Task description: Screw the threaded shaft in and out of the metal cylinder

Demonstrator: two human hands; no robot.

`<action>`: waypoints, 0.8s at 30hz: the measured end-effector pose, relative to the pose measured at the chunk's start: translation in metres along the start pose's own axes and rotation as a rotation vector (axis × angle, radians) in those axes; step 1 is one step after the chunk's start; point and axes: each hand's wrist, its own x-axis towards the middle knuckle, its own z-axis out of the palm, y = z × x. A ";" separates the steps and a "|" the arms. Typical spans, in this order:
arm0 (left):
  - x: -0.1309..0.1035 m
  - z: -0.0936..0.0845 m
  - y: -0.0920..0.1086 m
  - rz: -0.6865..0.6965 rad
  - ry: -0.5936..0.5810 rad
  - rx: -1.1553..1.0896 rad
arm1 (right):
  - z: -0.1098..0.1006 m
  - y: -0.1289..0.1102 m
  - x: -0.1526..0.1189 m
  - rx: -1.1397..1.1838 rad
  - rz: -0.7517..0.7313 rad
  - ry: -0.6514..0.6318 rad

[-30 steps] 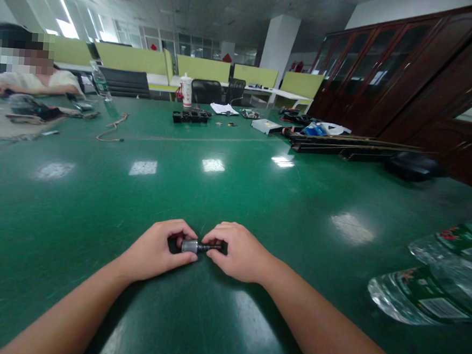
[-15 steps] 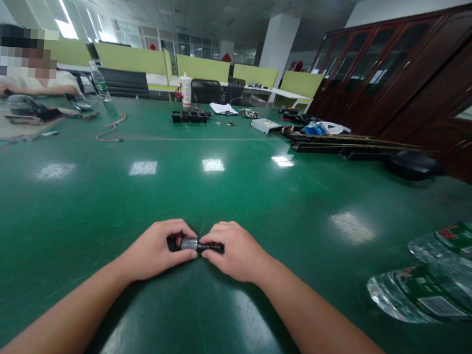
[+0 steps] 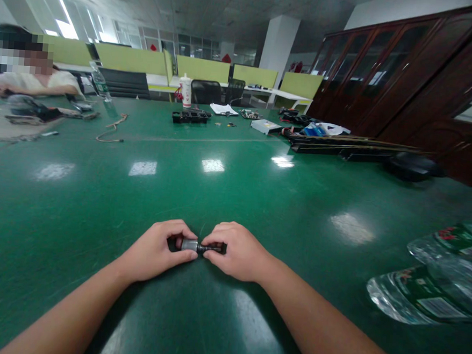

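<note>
Between my two hands, low over the green table [image 3: 170,194], lies a small silver metal cylinder [image 3: 189,245] with a dark ribbed shaft [image 3: 210,247] extending to the right. It looks like a small motor, but its exact kind is not clear. My left hand [image 3: 160,251] is closed round the cylinder, thumb below and fingers above, hiding its left end. With thumb and fingertips, my right hand [image 3: 234,252] pinches the shaft close to where it meets the cylinder. The fingertips of both hands nearly touch.
Clear plastic water bottles [image 3: 417,292] lie at the right. Farther back are a black frame part [image 3: 189,117], a silver box [image 3: 266,126], long dark rails [image 3: 319,145], a white bottle [image 3: 185,91] and a cord [image 3: 110,130]. Another person [image 3: 36,79] sits at the far left.
My right fingers have shifted very slightly to the right along the shaft. My left hand and the cylinder stay in place.
</note>
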 end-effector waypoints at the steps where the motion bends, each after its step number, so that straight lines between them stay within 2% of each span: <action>1: 0.000 0.000 0.000 0.000 0.001 0.000 | 0.000 0.000 0.000 -0.002 -0.004 0.001; 24: -0.001 0.000 0.000 0.007 -0.012 -0.006 | -0.004 -0.003 -0.002 -0.013 0.075 -0.022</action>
